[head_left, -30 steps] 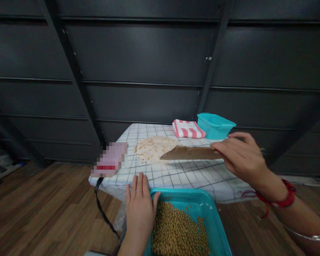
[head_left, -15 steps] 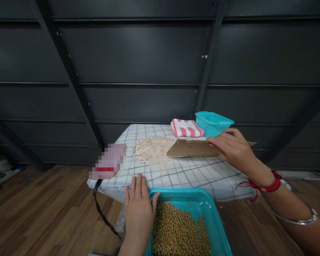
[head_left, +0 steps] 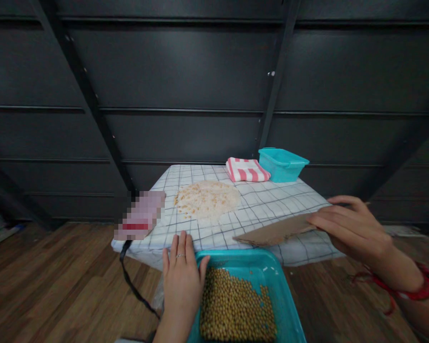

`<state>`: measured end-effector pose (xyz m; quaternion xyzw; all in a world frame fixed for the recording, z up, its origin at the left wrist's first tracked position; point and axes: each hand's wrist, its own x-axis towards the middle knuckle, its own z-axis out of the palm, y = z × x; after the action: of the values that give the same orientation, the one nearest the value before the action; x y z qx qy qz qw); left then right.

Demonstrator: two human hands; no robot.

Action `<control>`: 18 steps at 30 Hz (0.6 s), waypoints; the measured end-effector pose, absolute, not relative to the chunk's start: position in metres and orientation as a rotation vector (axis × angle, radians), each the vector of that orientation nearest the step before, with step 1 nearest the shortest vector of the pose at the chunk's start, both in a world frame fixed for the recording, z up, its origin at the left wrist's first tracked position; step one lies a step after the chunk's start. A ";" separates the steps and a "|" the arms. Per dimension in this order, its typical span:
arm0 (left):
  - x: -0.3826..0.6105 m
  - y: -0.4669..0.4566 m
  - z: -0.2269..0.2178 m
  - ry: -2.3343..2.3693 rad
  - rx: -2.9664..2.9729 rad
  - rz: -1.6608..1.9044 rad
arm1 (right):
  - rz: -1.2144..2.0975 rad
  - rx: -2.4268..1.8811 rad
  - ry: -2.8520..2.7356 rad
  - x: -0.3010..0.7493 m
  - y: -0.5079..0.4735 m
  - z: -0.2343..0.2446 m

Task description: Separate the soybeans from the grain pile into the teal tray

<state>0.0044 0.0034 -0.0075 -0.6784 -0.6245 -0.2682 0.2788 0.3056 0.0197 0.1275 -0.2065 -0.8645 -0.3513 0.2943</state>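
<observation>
My right hand (head_left: 353, 228) grips a flat piece of brown cardboard (head_left: 277, 229) by its right end. The cardboard slants over the near right part of the table, close to the far rim of a teal tray (head_left: 288, 286). In that tray lies a heap of round greenish-brown beans (head_left: 236, 305). My left hand (head_left: 181, 274) rests with fingers stretched out at the table's front edge, its thumb at the tray's left rim. Farther back, a spread of pale grains mixed with yellow kernels (head_left: 207, 196) lies on the checked cloth.
A white checked cloth (head_left: 271, 200) covers the table. At the back are a folded pink-and-white striped towel (head_left: 248, 170) and a turquoise basket (head_left: 284, 164). A blurred pink item (head_left: 143, 214) with a black strap lies at the left edge. A dark panelled wall (head_left: 182, 71) stands behind.
My right hand has brought the cardboard away from the grains, toward me and to the right, and tilted it flatter. My left hand has stayed about where it was.
</observation>
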 end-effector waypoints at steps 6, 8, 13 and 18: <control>0.006 0.004 -0.007 -1.645 -1.819 -0.706 | -1.102 -0.537 -2.243 0.289 0.038 0.129; 0.006 0.004 -0.006 -1.634 -1.816 -0.696 | -1.101 -0.549 -2.216 0.293 0.037 0.133; 0.006 0.004 -0.007 -1.635 -1.821 -0.719 | -0.976 -0.553 -2.236 0.309 0.021 0.136; 0.007 0.004 -0.006 -1.627 -1.793 -0.700 | -1.001 -0.483 -2.290 0.295 0.027 0.125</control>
<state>0.0074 0.0036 -0.0061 -0.6773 -0.6146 -0.2646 0.3058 0.2945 0.0275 0.1252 -0.1815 -0.8599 -0.3759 0.2939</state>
